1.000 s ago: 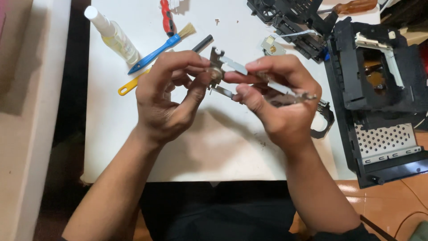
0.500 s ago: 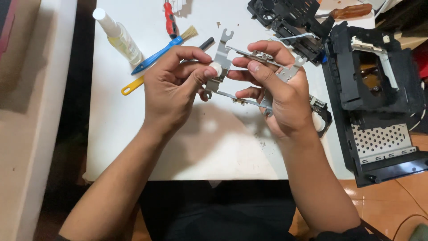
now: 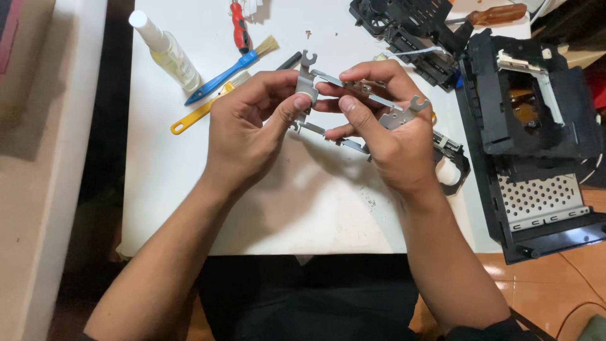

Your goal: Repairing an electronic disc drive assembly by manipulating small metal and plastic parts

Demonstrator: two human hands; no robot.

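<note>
- Silvery stamped metal bracket (image 3: 353, 104), thin and open-framed, with hooked tabs at its upper left and right ends, is held above the white tabletop (image 3: 271, 202) between both hands.
- Left hand (image 3: 249, 136) is curled, thumb and forefinger pinching the bracket's left upright.
- Right hand (image 3: 391, 139) is likewise closed, fingers gripping the bracket's rails and right end.
- Beyond the left hand lie one clear plastic bottle (image 3: 165, 52), one blue-handled brush (image 3: 230, 62), one yellow-handled tool (image 3: 201, 111) and one red-handled screwdriver (image 3: 239, 28).
- Right of the right hand sit one black disassembled casing (image 3: 536, 132) and one wooden-handled screwdriver (image 3: 489, 14).
- Orange tiled floor (image 3: 568, 278) shows beside the table.
</note>
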